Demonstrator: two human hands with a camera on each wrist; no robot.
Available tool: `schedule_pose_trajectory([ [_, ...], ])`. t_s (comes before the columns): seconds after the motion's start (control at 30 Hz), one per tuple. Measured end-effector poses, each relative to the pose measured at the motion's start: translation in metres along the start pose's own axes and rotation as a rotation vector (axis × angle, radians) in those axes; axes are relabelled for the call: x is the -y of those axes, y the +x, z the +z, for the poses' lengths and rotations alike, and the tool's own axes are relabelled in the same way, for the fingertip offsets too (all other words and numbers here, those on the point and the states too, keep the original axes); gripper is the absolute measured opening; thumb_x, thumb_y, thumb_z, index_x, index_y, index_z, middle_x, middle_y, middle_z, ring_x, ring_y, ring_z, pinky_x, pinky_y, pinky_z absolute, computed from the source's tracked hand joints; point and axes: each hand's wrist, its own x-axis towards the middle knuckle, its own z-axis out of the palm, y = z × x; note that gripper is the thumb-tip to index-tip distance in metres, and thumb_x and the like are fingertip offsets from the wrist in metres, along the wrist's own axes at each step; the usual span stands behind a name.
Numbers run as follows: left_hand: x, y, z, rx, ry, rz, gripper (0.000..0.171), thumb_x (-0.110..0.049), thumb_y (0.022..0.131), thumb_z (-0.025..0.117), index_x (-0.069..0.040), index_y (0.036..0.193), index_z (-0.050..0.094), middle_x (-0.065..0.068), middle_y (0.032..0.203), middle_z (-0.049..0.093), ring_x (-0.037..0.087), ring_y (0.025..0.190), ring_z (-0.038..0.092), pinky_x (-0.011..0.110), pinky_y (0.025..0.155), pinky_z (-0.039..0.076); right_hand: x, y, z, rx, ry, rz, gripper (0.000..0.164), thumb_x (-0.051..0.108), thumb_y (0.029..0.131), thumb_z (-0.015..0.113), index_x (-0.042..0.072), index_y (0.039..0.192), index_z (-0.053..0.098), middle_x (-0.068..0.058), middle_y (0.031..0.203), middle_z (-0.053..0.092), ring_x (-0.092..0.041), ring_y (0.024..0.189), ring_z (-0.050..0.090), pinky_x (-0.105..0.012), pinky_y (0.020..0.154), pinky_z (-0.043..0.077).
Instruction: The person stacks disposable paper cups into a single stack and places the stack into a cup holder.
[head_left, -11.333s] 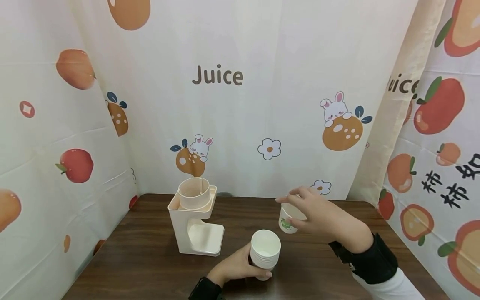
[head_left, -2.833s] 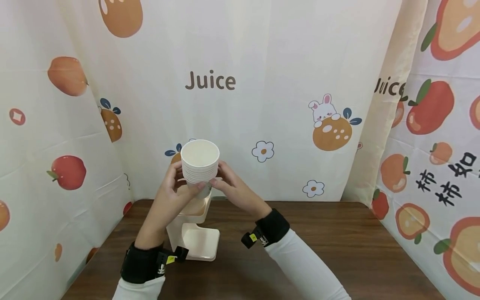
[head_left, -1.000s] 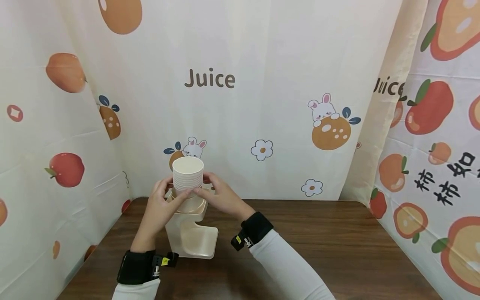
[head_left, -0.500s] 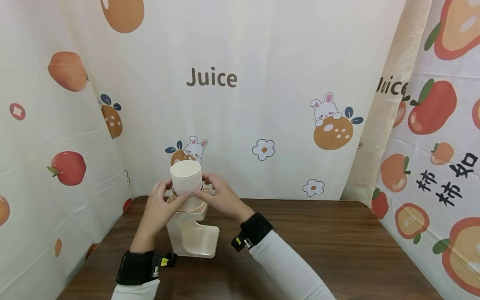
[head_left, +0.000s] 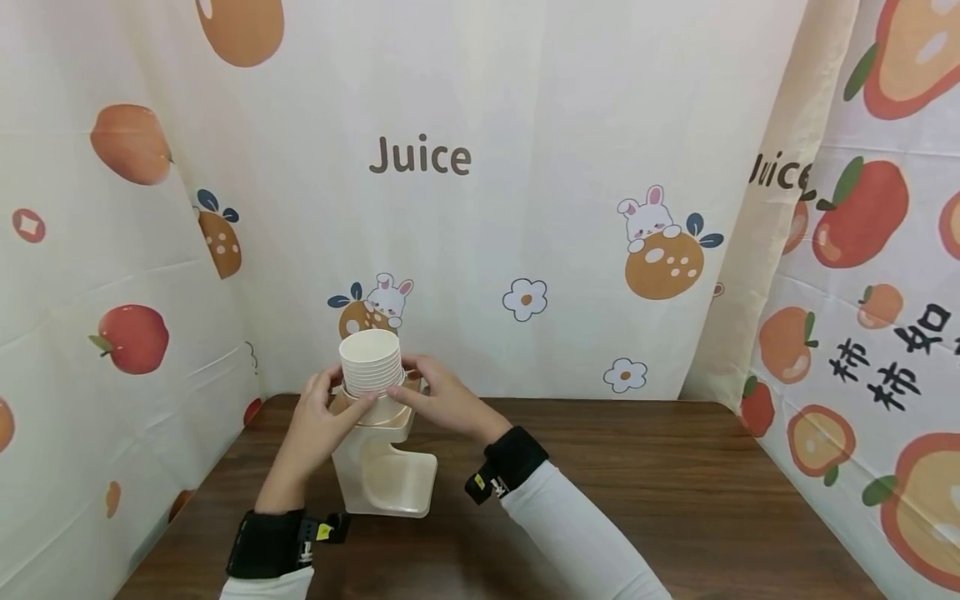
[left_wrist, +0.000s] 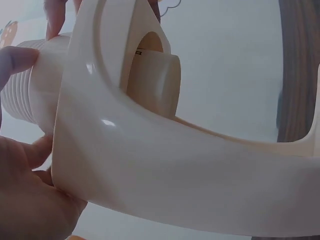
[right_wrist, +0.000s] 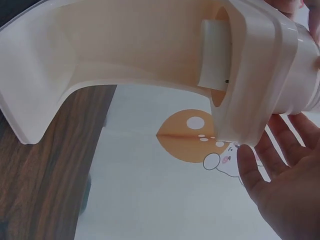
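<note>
In the head view a stack of white paper cups (head_left: pixel 371 362) stands upright in the round tube (head_left: pixel 381 412) of a cream cup dispenser (head_left: pixel 348 475). My left hand (head_left: pixel 315 421) holds the stack's lower part from the left, thumb at the tube's rim. From the right my right hand (head_left: pixel 446 400) holds it too, its thumb close to the left one. The left wrist view shows the ribbed stack of cup rims (left_wrist: pixel 17 97) above the tube (left_wrist: pixel 47 80). A cup's lower end (right_wrist: pixel 216 55) shows through the dispenser's underside opening in the right wrist view.
The dispenser stands on a brown wooden table (head_left: pixel 600 500), towards its left back. Its base plate (head_left: pixel 412 483) reaches out to the right. A fruit-printed curtain (head_left: pixel 480 225) hangs behind the table and along both sides.
The stack, held between both hands, has sunk lower into the dispenser tube over the last second. Much earlier, my left hand held it at the front, while my right hand held a single cup.
</note>
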Motion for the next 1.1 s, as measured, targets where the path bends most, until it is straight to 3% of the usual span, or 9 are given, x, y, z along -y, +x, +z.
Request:
schedule_pose_trajectory([
  [0.17,-0.001,0.002,-0.003,0.004,-0.055,0.031,0.075,-0.041,0.085,0.065,-0.004,0.141,0.031,0.020,0.137,0.036,0.036,0.125,0.032,0.066,0.097,0.031,0.004,0.002,-0.001,0.027,0.054,-0.001,0.057,0.044,0.092,0.054,0.021,0.141,0.035,0.001,0.139,0.043,-0.015,0.125,0.038,-0.053,0.096,0.041],
  [0.37,-0.005,0.008,-0.006,-0.007,-0.109,0.048,0.073,-0.039,0.086,0.065,-0.006,0.142,0.030,0.018,0.141,0.036,0.036,0.130,0.030,0.065,0.097,0.033,0.036,-0.002,-0.011,-0.004,0.091,0.032,0.060,0.037,0.093,0.056,0.012,0.142,0.033,-0.007,0.142,0.041,-0.016,0.128,0.035,-0.056,0.099,0.036],
  [0.57,-0.005,0.007,-0.007,-0.009,-0.120,0.039,0.070,-0.038,0.087,0.063,-0.007,0.141,0.031,0.017,0.143,0.034,0.036,0.130,0.028,0.065,0.097,0.032,0.014,0.010,-0.004,-0.026,0.085,-0.009,0.059,0.047,0.090,0.056,0.022,0.140,0.037,0.003,0.134,0.049,-0.008,0.120,0.040,-0.052,0.097,0.039],
  [1.1,-0.003,0.003,-0.005,-0.003,-0.078,0.064,0.066,-0.037,0.089,0.062,-0.006,0.139,0.034,0.018,0.136,0.037,0.033,0.128,0.030,0.062,0.103,0.026,0.010,0.008,-0.002,-0.029,0.031,0.001,0.061,0.054,0.089,0.054,0.021,0.138,0.040,0.004,0.136,0.047,-0.007,0.122,0.039,-0.054,0.098,0.039],
])
